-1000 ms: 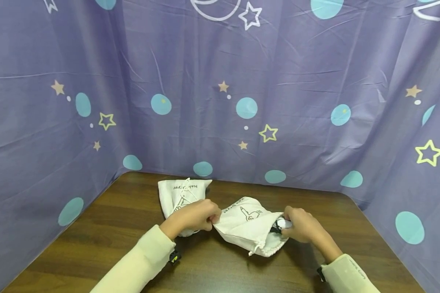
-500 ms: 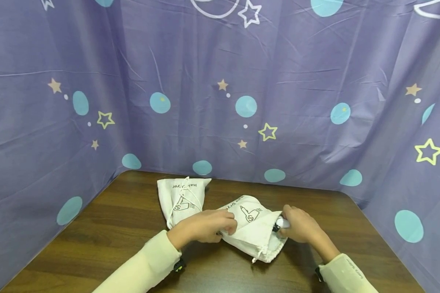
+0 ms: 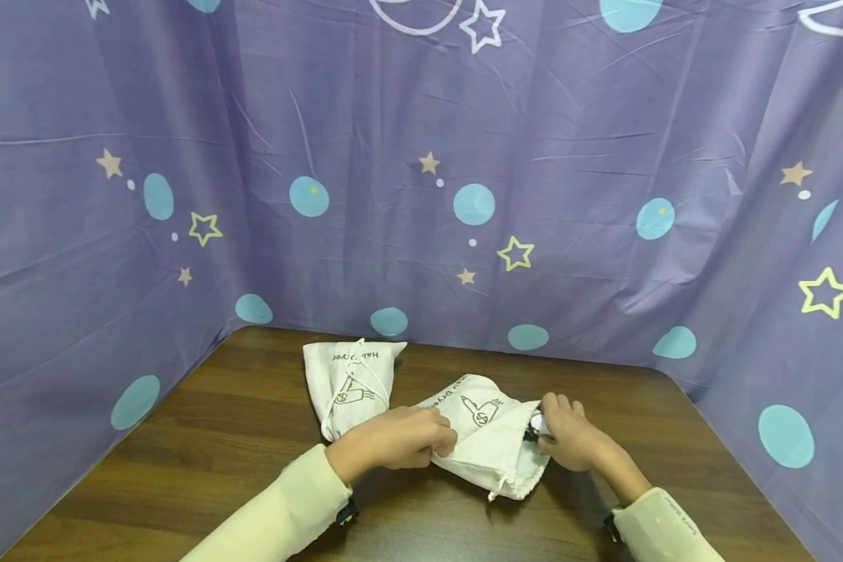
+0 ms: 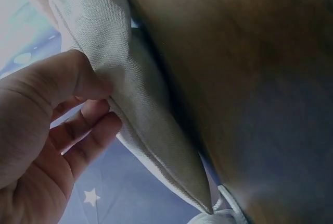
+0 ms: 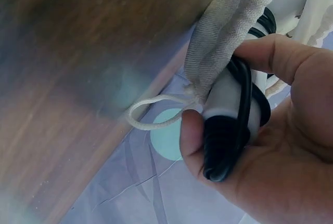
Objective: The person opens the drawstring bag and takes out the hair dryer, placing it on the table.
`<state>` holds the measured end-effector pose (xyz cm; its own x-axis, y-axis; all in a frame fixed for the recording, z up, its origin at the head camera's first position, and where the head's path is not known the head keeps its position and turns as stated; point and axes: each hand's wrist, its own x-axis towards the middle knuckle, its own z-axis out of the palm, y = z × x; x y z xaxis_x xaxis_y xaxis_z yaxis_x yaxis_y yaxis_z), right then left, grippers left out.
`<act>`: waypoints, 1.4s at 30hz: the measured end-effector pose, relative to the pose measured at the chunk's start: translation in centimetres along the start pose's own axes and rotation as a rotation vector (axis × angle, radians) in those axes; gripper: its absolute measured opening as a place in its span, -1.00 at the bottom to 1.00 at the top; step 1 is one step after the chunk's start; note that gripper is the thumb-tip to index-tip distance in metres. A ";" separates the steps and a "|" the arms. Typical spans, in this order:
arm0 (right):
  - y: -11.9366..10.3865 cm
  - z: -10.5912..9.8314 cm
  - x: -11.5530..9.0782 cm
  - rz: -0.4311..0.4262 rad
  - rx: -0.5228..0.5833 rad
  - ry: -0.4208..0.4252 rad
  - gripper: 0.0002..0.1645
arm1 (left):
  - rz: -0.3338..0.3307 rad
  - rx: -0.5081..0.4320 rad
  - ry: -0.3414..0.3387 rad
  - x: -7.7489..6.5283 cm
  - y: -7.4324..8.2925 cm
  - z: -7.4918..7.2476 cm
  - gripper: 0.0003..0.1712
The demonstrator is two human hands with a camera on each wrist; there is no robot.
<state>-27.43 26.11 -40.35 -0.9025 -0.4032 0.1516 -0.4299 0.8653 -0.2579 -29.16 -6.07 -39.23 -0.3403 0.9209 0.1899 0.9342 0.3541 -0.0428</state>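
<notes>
drawstring bag between both hands, hair dryer at its mouth

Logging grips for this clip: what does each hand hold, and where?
Left hand pinches the bag at its closed end; right hand grips the cord-wrapped handle at the bag's mouth.

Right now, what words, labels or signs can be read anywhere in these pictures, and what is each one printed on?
"Hair Dryer", upside down from the head view, with a hair dryer drawing: on the far white drawstring bag.
"Hair Dryer", partly hidden, with the same drawing: on the near white drawstring bag held by the left hand and right hand.
Small dark print on the right sleeve: too small to read.
Curtain: stars and dots only, no words.
</notes>
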 end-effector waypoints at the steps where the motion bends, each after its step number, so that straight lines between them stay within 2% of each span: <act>1: 0.1 0.0 0.0 -0.005 0.005 0.004 -0.61 | 0.013 0.000 0.008 0.0 -0.1 0.1 -0.65; 4: 0.4 -0.1 0.0 -0.015 0.032 0.004 -0.62 | 0.053 -0.015 0.026 0.0 -0.7 0.3 -0.66; 7: 0.8 -0.2 0.0 -0.035 0.055 -0.012 -0.63 | 0.063 -0.054 0.036 -0.1 -1.2 0.2 -0.66; 13: 1.7 -0.9 -0.3 -0.122 0.067 -0.027 -0.66 | 0.031 -0.150 0.056 -0.6 -2.1 -0.4 -0.65; 17: 1.9 -1.3 -0.6 -0.153 0.063 -0.032 -0.66 | 0.000 -0.173 0.053 -0.8 -2.6 -0.5 -0.66; 22: 1.6 -1.4 -0.5 -0.188 0.003 0.033 -0.68 | -0.043 -0.196 -0.001 -0.8 -2.7 -0.5 -0.68; 27: 1.4 -1.2 -0.3 -0.202 -0.039 0.086 -0.67 | -0.040 -0.219 -0.020 -0.6 -2.3 -0.5 -0.70; 30: 1.4 -1.1 -0.2 -0.204 -0.038 0.089 -0.66 | -0.031 -0.220 0.009 -0.2 -2.4 -0.8 -0.74; 34: 1.4 -1.1 -0.1 -0.197 -0.029 0.086 -0.66 | -0.063 -0.185 0.041 1.0 -2.8 -1.3 -0.81; 42: 1.3 -0.9 -0.1 -0.171 -0.017 0.096 -0.66 | -0.105 -0.141 0.044 3.6 -4.1 -1.9 -0.81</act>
<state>-27.88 27.55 -39.85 -0.8095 -0.5148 0.2822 -0.5752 0.7919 -0.2051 -34.04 -4.52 -36.49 -0.4346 0.8711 0.2286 0.9006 0.4187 0.1167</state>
